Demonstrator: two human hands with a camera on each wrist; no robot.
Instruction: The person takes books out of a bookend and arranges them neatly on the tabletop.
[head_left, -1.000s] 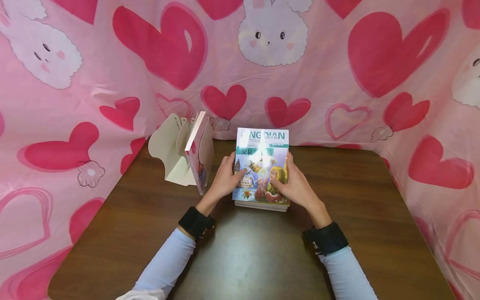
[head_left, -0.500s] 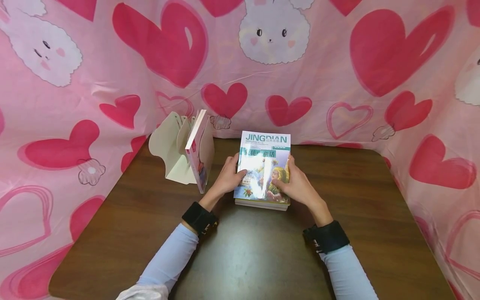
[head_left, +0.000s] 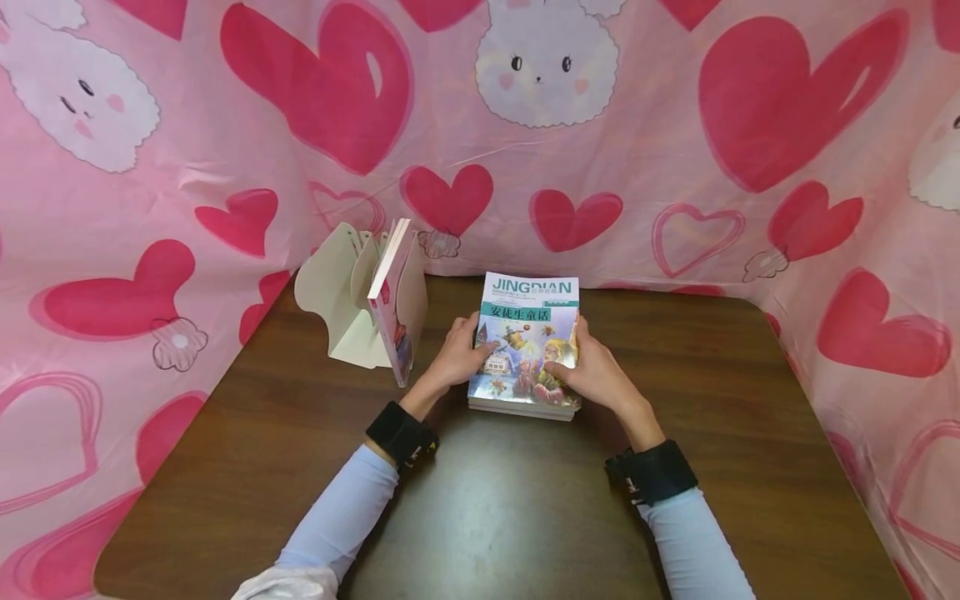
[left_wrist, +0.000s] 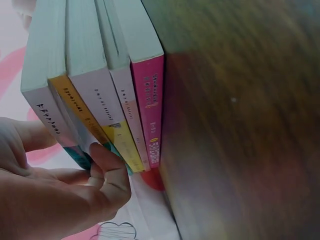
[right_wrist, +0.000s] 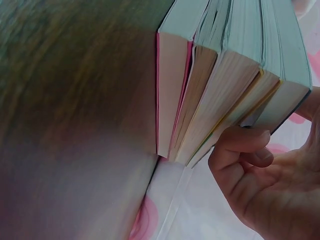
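Observation:
A book [head_left: 525,333] with a fairy-tale picture cover lies on top of a stack in the head view. My left hand [head_left: 456,357] grips its left side and my right hand [head_left: 600,377] its right side, thumbs over the cover. In the left wrist view, curled fingers [left_wrist: 112,175] reach under the top book's white spine [left_wrist: 52,115], by the orange-spined book [left_wrist: 80,107]. At the bottom of the stack is a pink-spined book [left_wrist: 150,110]. The right wrist view shows curled fingers [right_wrist: 240,145] at the page edges, under the top book.
Left of the stack, a cream book stand [head_left: 348,333] holds an upright pink book [head_left: 392,321]. Both stand on a dark wooden table [head_left: 712,400]. A pink heart-patterned cloth [head_left: 637,150] encloses the table's back and sides.
The top book's far edge has tipped down, and its cover glare has gone. Both hands have kept their grip and shifted only slightly.

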